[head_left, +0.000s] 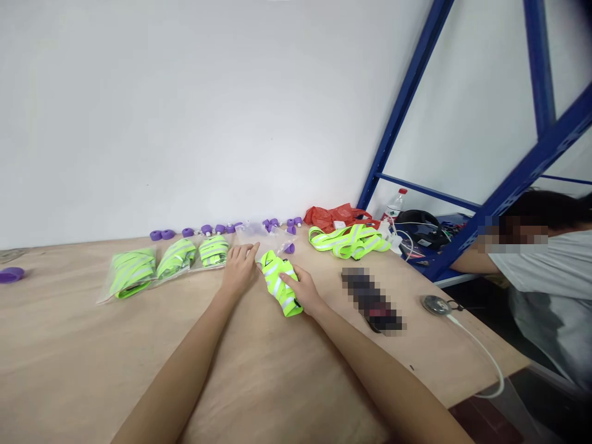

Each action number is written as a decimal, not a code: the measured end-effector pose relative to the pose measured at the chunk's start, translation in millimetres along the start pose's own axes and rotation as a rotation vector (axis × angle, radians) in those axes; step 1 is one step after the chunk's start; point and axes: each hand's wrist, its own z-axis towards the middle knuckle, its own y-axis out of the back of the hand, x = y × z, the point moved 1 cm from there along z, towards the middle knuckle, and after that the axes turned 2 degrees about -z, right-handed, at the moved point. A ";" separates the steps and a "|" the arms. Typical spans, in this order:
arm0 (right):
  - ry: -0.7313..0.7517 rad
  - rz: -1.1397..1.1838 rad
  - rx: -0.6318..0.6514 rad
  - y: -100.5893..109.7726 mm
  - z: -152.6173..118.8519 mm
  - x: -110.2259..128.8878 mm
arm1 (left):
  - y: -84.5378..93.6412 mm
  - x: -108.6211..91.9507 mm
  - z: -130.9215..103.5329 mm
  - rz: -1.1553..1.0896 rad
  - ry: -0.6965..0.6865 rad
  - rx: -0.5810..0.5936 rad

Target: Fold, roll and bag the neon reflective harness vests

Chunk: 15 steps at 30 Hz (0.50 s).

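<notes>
My right hand is wrapped round a folded neon-yellow reflective strap with silver stripes, thumb on top, just above the table. To its left, my left hand rests with fingers stretched out at the near edge of a clear plastic bag; part of the bag is hidden by the fingers. Left of that hand lie three clear bags with the same kind of strap folded inside: one close by, a middle one and a larger one. A loose, tangled reflective strap lies at the back right.
Several purple round pieces line the wall; another sits far left. A pixelated dark object and a round device with a white cable lie right. Behind are a red bag, bottle, blue rack and a person.
</notes>
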 end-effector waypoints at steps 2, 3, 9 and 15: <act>-0.016 -0.008 0.000 4.5 2.1 2.0 | -0.3 -6.3 -0.5 -0.019 -0.047 0.008; -0.024 -0.009 -0.005 6.8 3.3 2.7 | -0.6 -9.6 -0.7 -0.029 -0.069 0.012; -0.044 0.020 -0.051 16.7 11.2 1.8 | -2.2 -31.6 -1.1 -0.098 -0.177 0.027; -0.018 0.069 -0.049 17.8 12.9 -0.8 | -0.2 -48.9 -0.9 -0.200 -0.240 0.065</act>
